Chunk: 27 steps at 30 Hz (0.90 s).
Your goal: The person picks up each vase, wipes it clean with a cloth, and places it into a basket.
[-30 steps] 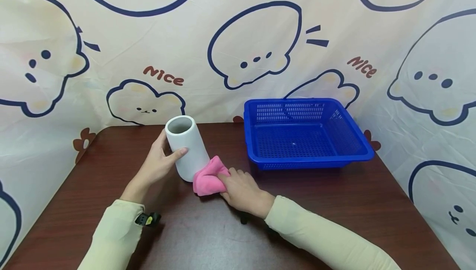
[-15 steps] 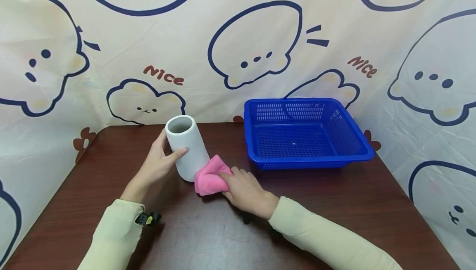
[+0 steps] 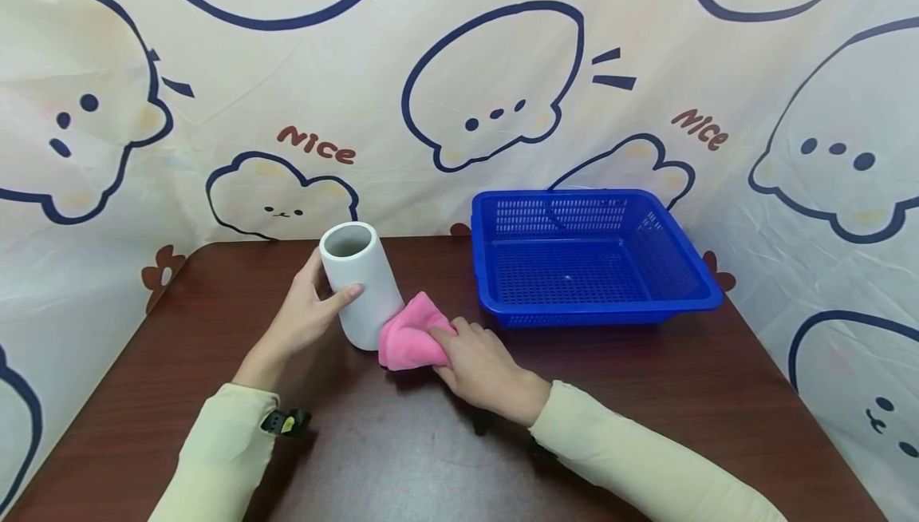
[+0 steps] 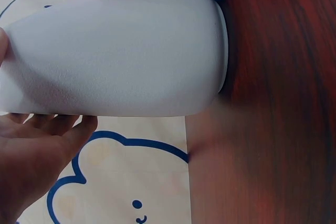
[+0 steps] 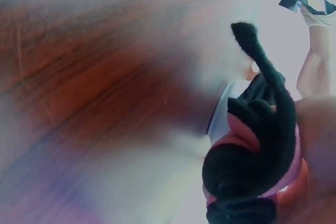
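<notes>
A white, smooth vase with a round open mouth stands on the table, leaning slightly in the head view. My left hand grips its upper part, thumb across the front and fingers round the far side. The left wrist view shows the vase lying sideways across the picture, base toward the wood, with fingertips along one edge. In my right hand is a bunched pink cloth, held at the vase's lower right side. From the right wrist, the cloth shows a dark, folded underside.
A blue perforated plastic basket sits at the back right of the dark brown wooden table. Behind and at both sides hangs a pale curtain with cartoon outlines. A dark strap is on the left wrist.
My right hand and the pink cloth have shifted a little right and upward along the vase's lower side. The left hand and the vase stay in place.
</notes>
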Available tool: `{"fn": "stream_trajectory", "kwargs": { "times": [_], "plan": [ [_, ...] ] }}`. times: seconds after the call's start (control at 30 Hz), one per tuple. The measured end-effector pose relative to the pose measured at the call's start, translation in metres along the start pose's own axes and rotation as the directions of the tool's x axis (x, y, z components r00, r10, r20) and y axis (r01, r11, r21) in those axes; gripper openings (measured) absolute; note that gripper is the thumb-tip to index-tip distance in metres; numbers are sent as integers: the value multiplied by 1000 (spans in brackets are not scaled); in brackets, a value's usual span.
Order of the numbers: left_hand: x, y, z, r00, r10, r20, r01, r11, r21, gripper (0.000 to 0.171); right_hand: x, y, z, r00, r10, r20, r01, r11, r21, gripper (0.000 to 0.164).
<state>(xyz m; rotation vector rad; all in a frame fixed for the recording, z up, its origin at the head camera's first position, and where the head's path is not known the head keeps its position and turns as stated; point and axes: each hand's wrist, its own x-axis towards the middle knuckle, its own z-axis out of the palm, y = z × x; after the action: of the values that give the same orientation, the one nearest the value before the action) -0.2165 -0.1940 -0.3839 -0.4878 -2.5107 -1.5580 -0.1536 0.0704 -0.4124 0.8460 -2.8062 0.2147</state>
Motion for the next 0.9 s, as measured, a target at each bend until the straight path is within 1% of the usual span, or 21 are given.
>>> {"fn": "stream_trajectory", "kwargs": {
  "times": [0.17, 0.43, 0.9],
  "plan": [
    [0, -1, 0, 1000, 3, 2, -3, 1000, -10, 69, -1, 0, -6, 1000, 1, -10, -1, 1000, 24, 41],
    [0, -1, 0, 1000, -1, 3, 1, 1000, -24, 68, -1, 0, -13, 1000, 0, -17, 1, 1000, 29, 43],
    [-1, 1, -1, 1000, 6, 6, -6, 999, -32, 69, -2, -1, -26, 998, 17, -68, -14, 999, 34, 41]
  ]
}}
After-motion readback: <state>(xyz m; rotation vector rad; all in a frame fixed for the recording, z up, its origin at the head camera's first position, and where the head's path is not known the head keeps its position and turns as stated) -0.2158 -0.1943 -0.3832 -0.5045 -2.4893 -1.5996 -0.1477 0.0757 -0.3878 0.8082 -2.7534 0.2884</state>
